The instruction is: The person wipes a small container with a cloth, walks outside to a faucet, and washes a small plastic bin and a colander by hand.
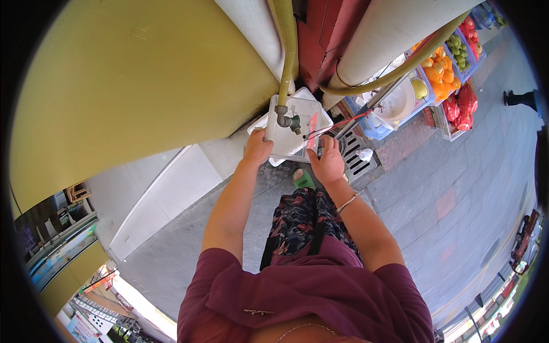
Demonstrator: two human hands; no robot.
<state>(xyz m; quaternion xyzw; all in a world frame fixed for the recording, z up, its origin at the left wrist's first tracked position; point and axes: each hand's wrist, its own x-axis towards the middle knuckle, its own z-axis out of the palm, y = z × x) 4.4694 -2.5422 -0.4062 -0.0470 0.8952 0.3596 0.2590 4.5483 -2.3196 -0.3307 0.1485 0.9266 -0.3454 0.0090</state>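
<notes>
A clear plastic container (281, 143) is held up under a tap (295, 124) on the wall side. My left hand (257, 148) grips its left edge. At its right near corner is my right hand (329, 160), thumb over the rim beside a red label (312, 128) and fingers along the outside. The tap hangs from a yellowish pipe (288, 64), with its spout over the container; no water stream can be made out. Beneath and behind the container sits a white foam box (324, 116), partly hidden by it.
A metal drain grate (358, 160) with a small plastic bag (364, 154) lies at right. Beyond are fruit crates (454, 133) and a white bowl (396, 100). A thick hose (386, 83) and red cord (343, 122) cross nearby. A yellow panel (150, 73) stands left.
</notes>
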